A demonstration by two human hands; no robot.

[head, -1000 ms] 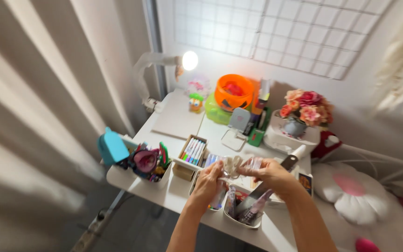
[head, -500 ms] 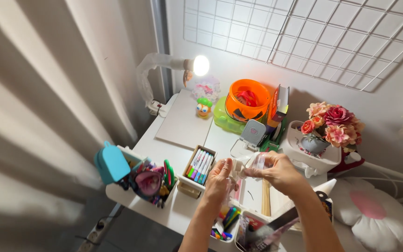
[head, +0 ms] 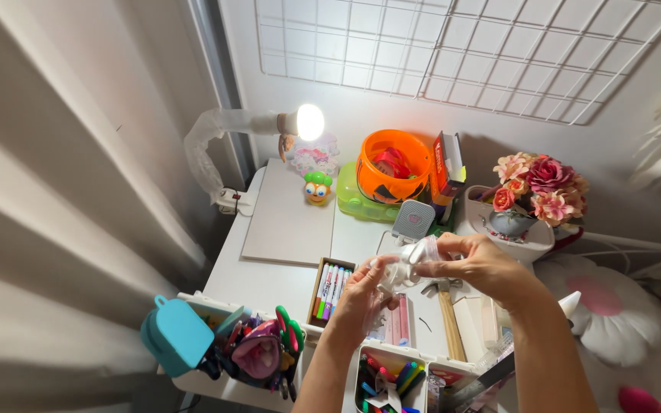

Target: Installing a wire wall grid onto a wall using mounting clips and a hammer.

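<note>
A small clear plastic bag, crumpled and glossy, is held up above the tabletop, pinched between the left hand and right hand.

Your left hand and right hand meet above the white tabletop, both pinching a small clear plastic bag between the fingertips. Under your hands lie a hammer with a wooden handle and a box of coloured markers. Behind them stand a small grey speaker, an orange bucket on a green container, and a pot of pink flowers. A lit clip-on lamp shines over a pale board. At the near edge sit a teal pouch and white bins of pens.
</note>
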